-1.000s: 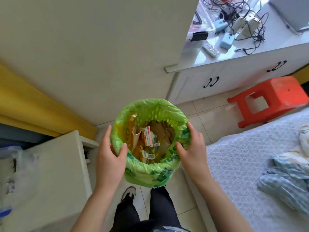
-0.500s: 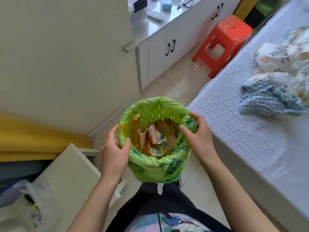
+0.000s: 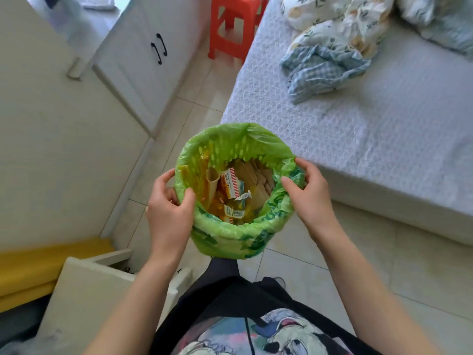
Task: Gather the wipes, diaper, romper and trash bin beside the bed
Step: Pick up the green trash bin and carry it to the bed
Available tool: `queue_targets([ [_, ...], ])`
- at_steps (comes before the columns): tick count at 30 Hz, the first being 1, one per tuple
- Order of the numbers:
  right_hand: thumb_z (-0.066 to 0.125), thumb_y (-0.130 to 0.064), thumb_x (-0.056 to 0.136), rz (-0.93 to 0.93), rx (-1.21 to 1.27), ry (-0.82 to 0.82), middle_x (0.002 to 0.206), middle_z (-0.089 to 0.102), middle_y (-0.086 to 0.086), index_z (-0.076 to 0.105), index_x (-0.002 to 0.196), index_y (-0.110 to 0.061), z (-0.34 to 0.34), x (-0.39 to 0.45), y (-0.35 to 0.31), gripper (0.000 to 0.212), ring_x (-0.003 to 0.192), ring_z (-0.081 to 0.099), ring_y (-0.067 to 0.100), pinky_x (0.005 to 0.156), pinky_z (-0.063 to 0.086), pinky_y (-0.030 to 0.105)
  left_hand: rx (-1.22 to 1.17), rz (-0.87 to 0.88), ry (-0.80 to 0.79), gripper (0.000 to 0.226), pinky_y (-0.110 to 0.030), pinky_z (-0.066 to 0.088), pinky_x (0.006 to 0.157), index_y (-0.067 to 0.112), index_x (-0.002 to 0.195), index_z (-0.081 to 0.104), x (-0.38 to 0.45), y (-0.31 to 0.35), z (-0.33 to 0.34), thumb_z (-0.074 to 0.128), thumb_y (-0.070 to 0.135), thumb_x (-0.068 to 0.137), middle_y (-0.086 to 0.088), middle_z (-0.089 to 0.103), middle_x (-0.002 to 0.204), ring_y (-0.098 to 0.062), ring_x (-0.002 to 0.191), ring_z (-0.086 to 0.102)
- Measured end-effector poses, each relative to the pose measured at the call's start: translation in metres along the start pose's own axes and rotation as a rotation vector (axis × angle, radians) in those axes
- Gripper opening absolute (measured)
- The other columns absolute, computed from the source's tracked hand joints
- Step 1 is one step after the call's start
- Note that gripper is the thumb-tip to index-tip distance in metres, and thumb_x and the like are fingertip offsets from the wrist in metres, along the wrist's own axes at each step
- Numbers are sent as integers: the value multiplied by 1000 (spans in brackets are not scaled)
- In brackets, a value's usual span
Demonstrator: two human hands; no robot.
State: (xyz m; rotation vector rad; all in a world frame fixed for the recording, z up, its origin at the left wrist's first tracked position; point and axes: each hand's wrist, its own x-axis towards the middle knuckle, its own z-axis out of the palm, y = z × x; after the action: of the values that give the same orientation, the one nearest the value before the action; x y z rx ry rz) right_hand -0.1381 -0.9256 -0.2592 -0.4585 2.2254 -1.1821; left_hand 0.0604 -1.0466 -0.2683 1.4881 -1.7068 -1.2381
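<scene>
**Bin carried round to the bed's near corner**

Both hands hold the trash bin by its rim, above the tiled floor and just off the near left corner of the bed. The left hand is closed on the left side of the rim, thumb hooked inside over the green liner and fingers wrapped outside. The right hand grips the right side of the rim the same way, thumb in and fingers curled round the bunched plastic.

Against the frame half a second back, the grip on the bin is the same, but the view has swung right: the bed now fills the upper right, its corner sits directly behind the bin's far edge, and the white cabinet has slid to the upper left. The red stool has moved to the top edge and is cut off there. The yellow panel and the white bedside unit stay at the lower left.

On the bed's far side lies a heap of cloth, blue check and a pale leaf print; whether any of it is the romper cannot be told, and its right end runs out of frame. The bin's own walls are hidden under the liner. Inside are torn wrappers and brown paper, their print too small to read. The bin's base is covered by the liner and the person's dark trouser leg below it.
</scene>
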Motion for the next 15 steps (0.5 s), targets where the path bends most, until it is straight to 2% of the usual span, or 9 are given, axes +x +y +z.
queue_targets([
  [3,65,-18,89,50,45,70,122,59,-3,47,135,-19,-34,-16,25,50,109,59,13,95,51,38,42,46,-80,39,-49,51,51,27,122,56,-20,10,26,63,17,86,-24,58,72,-40,61,54],
  [6,64,-18,89,98,103,152,119,61,-2,47,136,-18,-82,-39,58,49,101,62,10,87,54,31,111,128,-140,39,-35,47,48,26,124,57,-53,18,61,63,17,86,-8,54,64,-14,51,48],
  [7,64,-18,89,116,116,178,118,61,-3,47,135,-17,-98,-48,70,49,99,62,8,84,54,29,114,142,-168,40,-31,47,47,26,125,57,-65,22,74,63,17,86,-4,55,66,-11,51,48],
  [10,64,-19,89,169,146,265,115,61,-3,48,134,-17,-146,-78,108,47,97,62,7,82,55,29,117,141,-259,44,-35,54,52,29,126,56,-106,33,114,62,16,85,-6,61,81,-21,61,59],
  [13,64,-20,90,216,175,344,110,61,-6,49,130,-18,-192,-110,146,43,93,63,6,78,57,31,91,125,-343,45,-41,57,56,33,125,55,-147,42,159,60,14,84,3,60,87,-22,68,63],
  [15,63,-20,90,263,201,400,110,61,-3,48,129,-19,-222,-131,170,41,90,65,9,76,59,34,79,132,-408,46,-38,56,58,34,124,56,-175,48,189,59,14,83,6,59,91,-19,71,63],
])
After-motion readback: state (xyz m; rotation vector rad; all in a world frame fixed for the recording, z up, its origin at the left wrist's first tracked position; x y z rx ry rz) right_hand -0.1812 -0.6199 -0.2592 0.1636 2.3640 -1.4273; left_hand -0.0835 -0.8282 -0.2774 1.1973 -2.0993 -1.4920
